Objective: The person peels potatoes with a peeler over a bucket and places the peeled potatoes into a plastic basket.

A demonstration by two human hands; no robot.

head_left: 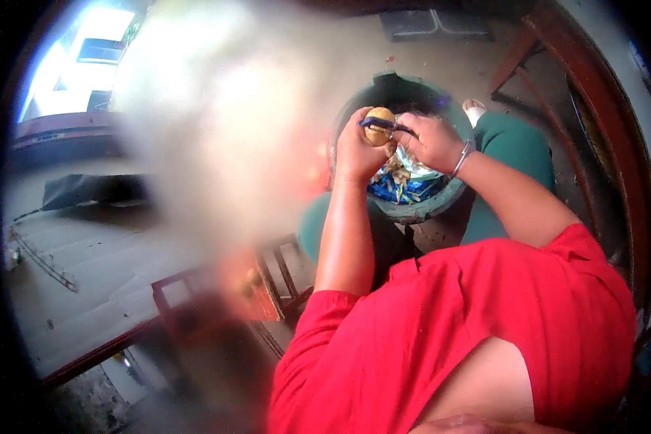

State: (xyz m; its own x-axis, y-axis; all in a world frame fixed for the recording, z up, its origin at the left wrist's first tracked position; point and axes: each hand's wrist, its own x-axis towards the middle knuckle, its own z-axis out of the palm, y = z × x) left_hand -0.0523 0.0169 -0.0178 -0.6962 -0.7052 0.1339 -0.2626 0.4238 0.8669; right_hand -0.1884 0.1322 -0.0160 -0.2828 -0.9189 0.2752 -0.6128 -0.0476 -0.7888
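Observation:
My left hand (357, 152) is wrapped round a yellowish potato (380, 114). A dark-handled peeler (406, 130) lies across the potato, its head touching the front surface. The fingers of my right hand (434, 143) are closed on the peeler's handle. Both hands are above a green bucket (453, 194) between my knees. Inside the bucket are peelings (403, 176) and crumpled blue plastic (393, 191).
A wooden frame (593, 87) stands to the right. At the left is a pale tabletop (87, 267) with a dark object (98, 189) on it. Low wooden furniture (286, 271) stands near my left elbow. A whitish blur covers part of the left and centre.

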